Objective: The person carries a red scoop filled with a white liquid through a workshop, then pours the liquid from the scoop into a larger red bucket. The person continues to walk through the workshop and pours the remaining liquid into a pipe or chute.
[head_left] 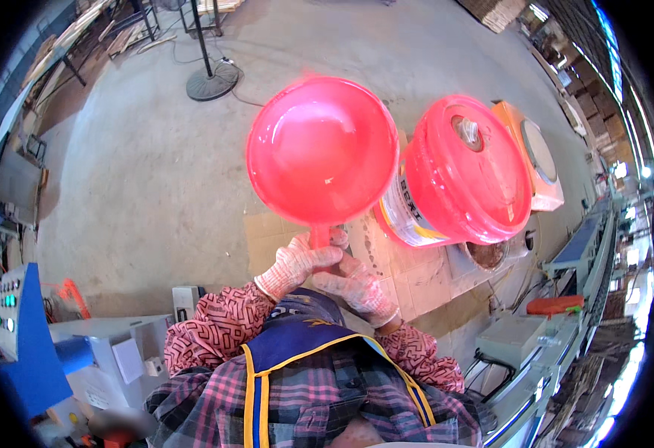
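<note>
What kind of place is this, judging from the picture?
Probably a workshop or small factory: a bare concrete floor, a blue control panel with buttons, stacked wood, and machinery along the right edge.

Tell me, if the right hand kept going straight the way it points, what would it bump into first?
Probably the pink scoop's bowl: the gloved right hand points up along the handle. Depth is hard to judge here.

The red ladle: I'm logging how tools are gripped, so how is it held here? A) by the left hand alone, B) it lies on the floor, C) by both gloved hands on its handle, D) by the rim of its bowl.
C: both the left hand and the right hand, in knit gloves, close around the short handle of the red ladle, whose bowl is raised beside the red-lidded bucket.
</note>
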Tool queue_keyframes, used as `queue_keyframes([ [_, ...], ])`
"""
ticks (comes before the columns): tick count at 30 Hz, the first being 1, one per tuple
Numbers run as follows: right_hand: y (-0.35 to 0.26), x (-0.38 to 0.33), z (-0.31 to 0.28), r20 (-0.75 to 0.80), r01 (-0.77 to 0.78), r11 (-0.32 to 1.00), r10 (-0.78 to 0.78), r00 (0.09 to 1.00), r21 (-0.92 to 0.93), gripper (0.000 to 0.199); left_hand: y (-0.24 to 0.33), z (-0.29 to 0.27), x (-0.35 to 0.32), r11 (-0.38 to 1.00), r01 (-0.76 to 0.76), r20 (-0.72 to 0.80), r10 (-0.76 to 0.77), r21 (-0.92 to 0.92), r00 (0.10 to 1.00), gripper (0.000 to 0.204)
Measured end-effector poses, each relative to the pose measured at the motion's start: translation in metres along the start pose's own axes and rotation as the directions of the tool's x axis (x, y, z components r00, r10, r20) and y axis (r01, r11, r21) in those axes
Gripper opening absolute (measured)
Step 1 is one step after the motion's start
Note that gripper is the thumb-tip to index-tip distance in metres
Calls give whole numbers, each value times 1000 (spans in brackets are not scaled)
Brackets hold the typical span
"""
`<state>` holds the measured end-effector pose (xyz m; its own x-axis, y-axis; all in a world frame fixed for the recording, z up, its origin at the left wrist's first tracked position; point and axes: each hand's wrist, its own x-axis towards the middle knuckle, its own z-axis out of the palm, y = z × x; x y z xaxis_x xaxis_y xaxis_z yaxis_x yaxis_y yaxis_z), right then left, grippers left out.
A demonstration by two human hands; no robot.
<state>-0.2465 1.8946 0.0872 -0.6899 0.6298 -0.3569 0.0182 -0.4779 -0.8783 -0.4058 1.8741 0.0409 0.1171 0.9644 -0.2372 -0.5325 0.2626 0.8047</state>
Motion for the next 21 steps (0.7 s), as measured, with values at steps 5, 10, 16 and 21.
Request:
queue_keyframes([
  [5, 23, 24, -7, 7, -17, 939, 21, 1000, -343, 35, 24, 6, -20, 974, 190, -95, -179, 125, 979, 43],
  [10, 23, 47, 2, 74, -136, 949, 163, 984, -283, 35, -10, -26, -18, 980, 186, -197, -169, 70, 966, 43],
  [16, 31, 141, 56, 210, -206, 910, 294, 932, -360, 35, -23, -126, -23, 990, 94, -285, -61, 105, 957, 39],
  [21, 31, 258, 120, 245, -191, 819, 370, 896, -541, 33, 48, -228, -31, 781, -89, -237, 293, 618, 926, 42],
])
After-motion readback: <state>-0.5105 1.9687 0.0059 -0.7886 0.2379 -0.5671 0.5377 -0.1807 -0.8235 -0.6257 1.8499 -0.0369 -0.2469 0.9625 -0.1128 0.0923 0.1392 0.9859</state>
